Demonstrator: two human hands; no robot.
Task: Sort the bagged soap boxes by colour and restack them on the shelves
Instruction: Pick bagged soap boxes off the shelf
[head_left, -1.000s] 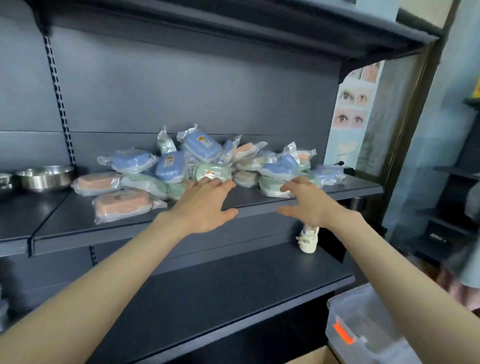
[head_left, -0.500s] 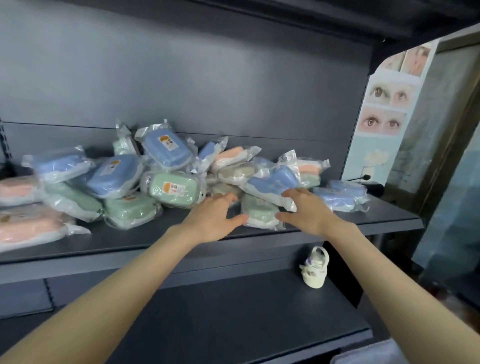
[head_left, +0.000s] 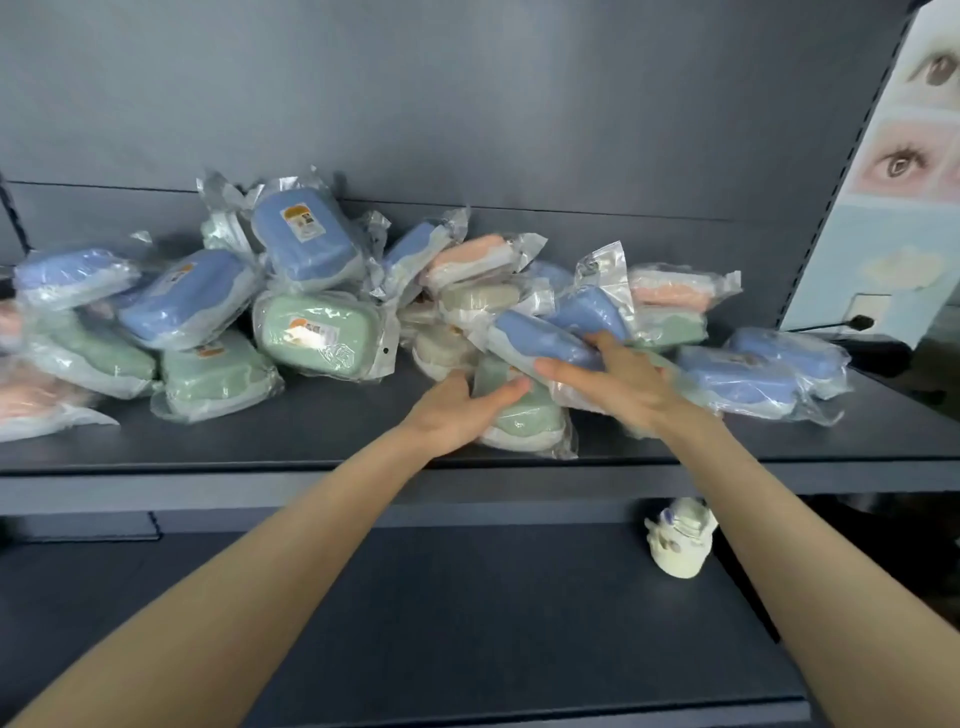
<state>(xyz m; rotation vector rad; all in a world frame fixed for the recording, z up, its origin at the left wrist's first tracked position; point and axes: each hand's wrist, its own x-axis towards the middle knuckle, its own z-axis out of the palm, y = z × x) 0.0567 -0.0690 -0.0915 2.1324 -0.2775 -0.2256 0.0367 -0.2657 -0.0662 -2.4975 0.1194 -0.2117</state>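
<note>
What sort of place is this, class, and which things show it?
Probably a small shop or its stockroom: dark metal display shelving, a heap of bagged soap boxes bearing sticker labels, and an advertising poster of eyes at the right.

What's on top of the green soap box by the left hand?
A blue soap box leans across the green soap box, right hand on it. That bag and the left hand cover its rear.
</note>
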